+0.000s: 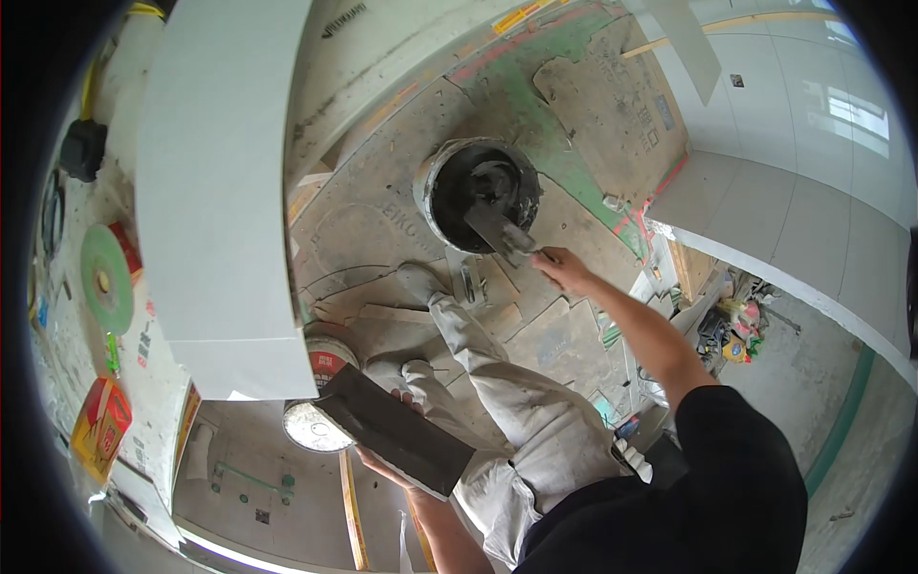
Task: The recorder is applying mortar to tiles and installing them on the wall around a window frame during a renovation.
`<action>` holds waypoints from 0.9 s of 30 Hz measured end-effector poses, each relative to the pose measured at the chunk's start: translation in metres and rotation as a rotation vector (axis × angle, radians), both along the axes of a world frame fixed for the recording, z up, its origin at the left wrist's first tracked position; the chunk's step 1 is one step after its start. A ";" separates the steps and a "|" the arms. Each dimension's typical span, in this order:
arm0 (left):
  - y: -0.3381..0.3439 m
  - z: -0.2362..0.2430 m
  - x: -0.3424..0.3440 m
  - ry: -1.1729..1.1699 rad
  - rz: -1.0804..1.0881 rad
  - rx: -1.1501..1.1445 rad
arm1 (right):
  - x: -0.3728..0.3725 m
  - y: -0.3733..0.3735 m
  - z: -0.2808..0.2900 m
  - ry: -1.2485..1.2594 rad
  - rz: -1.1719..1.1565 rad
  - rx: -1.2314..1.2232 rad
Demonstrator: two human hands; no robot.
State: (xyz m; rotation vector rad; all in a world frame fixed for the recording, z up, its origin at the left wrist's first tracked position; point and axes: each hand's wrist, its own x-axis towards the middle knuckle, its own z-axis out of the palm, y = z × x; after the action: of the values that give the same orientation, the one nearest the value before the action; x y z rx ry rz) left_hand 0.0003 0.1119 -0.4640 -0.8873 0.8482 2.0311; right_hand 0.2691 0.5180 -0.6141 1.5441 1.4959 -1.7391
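My right hand (566, 271) is closed around the handle of a trowel (495, 230). The trowel's flat, mortar-smeared blade reaches over the near side of a round bucket (430, 206). Dark grey wet mortar (492, 175) lies inside the bucket, heaped unevenly. In my left hand (382, 467) is a narrow rectangular tile piece (397, 430), gripped by its edges and tilted beside my left thigh. A dark grey layer covers its upward face. Some fingers of that hand show past the tile's far edge; the rest are hidden under it.
A long pale tile panel (225, 191) juts across the left. Beyond it a worktop carries a tape measure (84, 148), a green disc (107, 277) and a red-yellow packet (101, 429). A white-lidded tub (320, 426) stands below. A tiled ledge (794, 215) and debris (736, 335) lie right.
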 end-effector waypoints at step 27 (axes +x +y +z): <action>0.018 -0.026 0.019 0.003 -0.020 0.010 | -0.016 -0.017 0.035 -0.243 0.716 0.531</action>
State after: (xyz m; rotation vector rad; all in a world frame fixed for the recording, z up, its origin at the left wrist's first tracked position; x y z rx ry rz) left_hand 0.0195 0.1295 -0.4896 -0.8675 0.8445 2.0184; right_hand 0.2527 0.5006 -0.5791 1.1346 2.1245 -0.7639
